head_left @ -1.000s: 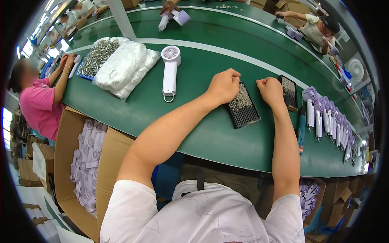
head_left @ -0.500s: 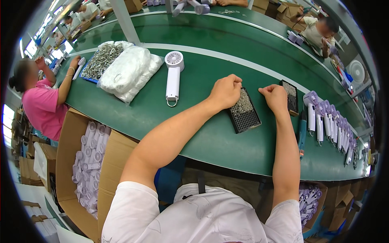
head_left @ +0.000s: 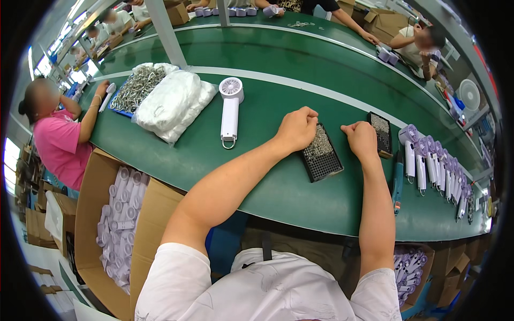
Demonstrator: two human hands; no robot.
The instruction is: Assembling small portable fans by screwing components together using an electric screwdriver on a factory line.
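Observation:
My left hand (head_left: 296, 130) is closed, its fingertips pinched at the far left corner of a black perforated tray (head_left: 325, 168). Small metal pins or screws (head_left: 319, 143) fill the far part of that tray, while its near holes are bare. My right hand (head_left: 362, 140) is also closed, thumb and forefinger together, just above the table between this tray and a second black tray (head_left: 384, 145) of similar small parts. Whatever either pinch holds is too small to make out. A white handheld fan (head_left: 229, 117) with a metal loop lies left of my left hand.
A teal electric screwdriver (head_left: 398, 184) and a row of handheld fans (head_left: 422, 166) lie at the right. Left are a bulky white plastic bag (head_left: 174, 104) and metal hooks (head_left: 140, 90) in a blue tray. A carton (head_left: 160, 214) of fans stands below. Co-workers sit around the green table (head_left: 267, 198).
My hands stay nearly in place, the right fingers curled slightly more. Across the table, a dark-sleeved arm now reaches toward the fans at right. The co-worker at left has lowered a raised hand.

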